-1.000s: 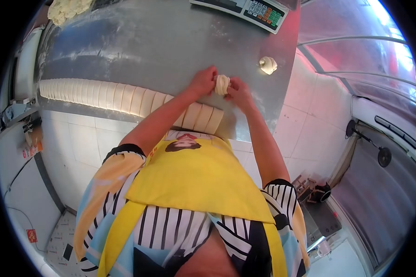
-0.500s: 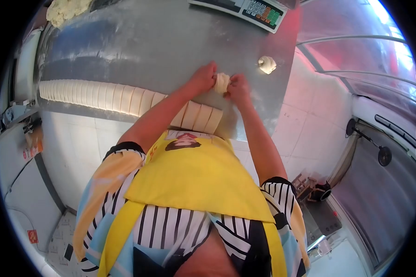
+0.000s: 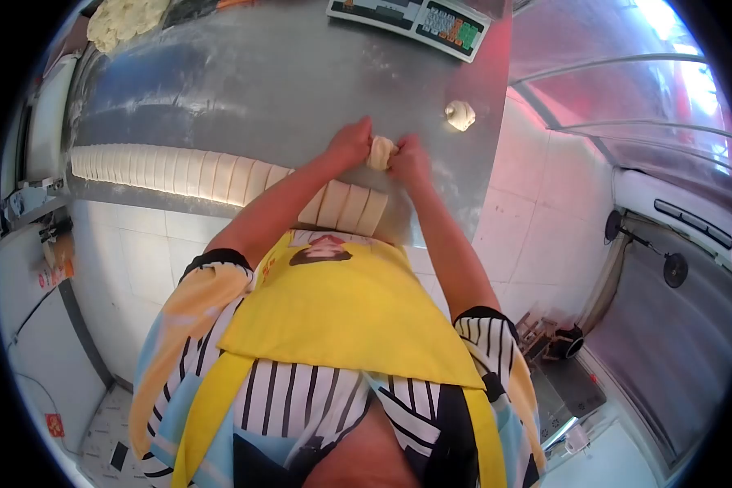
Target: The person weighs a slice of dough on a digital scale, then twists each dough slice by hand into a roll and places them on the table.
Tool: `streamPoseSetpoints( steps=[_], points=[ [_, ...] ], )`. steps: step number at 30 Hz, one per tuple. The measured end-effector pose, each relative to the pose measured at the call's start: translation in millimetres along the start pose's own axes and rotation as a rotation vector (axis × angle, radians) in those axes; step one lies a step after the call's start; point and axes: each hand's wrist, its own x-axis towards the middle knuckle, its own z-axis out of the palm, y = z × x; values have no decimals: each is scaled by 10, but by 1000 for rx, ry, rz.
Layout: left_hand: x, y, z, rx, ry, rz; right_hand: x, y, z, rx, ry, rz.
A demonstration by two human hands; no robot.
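Observation:
Over the metal table, a small piece of dough is held between my two hands. My left hand has its fingers closed on the left side of the piece. On the opposite side, my right hand pinches its right edge. A shaped dough roll rests on the table to the right of my hands. Along the near edge lies a long row of cut dough strips, partly covered by my left forearm.
A digital scale stands at the far edge of the metal table. In the far left corner sits a large lump of dough. The table's right edge borders a tiled floor.
Both hands have shifted slightly toward me and to the left with the dough piece, which looks more folded. The view has also moved a little.

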Motion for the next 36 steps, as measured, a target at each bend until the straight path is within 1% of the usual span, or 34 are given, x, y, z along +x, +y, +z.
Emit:
streamPoseSetpoints(
  steps=[3, 6, 9, 12, 15, 18, 20, 21, 22, 23, 25, 26, 28, 29, 31, 35, 36],
  points=[
    [-38, -6, -83, -130, -123, -103, 7, 62, 122, -65, 157, -146],
    [-53, 34, -64, -23, -95, -48, -5, 28, 132, -90, 151, -151],
    [-17, 81, -84, 89, -78, -67, 35, -22, 81, -63, 23, -43],
    [15, 16, 12, 195, 32, -5, 68, -135, 29, -73, 3, 50],
    [18, 5, -22, 46, -33, -12, 57, -118, -15, -258, 40, -159],
    [273, 239, -122, -22, 109, 109, 296, 209, -211, 490, -77, -93],
    [713, 472, -193, -172, 44, 79, 215, -16, -853, 966, -124, -99],
    [1020, 408, -71, -132, 56, 122, 222, -6, -1040, 881, -19, -124],
    [1187, 423, -7, -95, 65, 166, 216, 18, -1196, 713, 31, -51],
    [1282, 391, 39, -55, -15, 76, 168, 36, -1267, 460, 139, -121],
    [1339, 573, -97, 27, -173, -115, 76, 97, -1344, -53, 328, -251],
    [1251, 625, -152, 85, -86, -28, 97, 125, -1342, -182, 389, -288],
    [994, 710, -265, 213, 97, 161, 235, 168, -1322, -273, 397, -343],
    [937, 726, -220, 239, 89, 251, 314, 191, -1292, -319, 401, -370],
    [897, 688, -23, 280, 77, 428, 566, 318, -1186, -262, 331, -397],
    [1178, 550, 232, 283, 120, 418, 801, 439, -1162, -230, 258, -455],
    [1220, 572, 201, 286, 116, 430, 822, 441, -1157, -233, 285, -482]
  ],
)
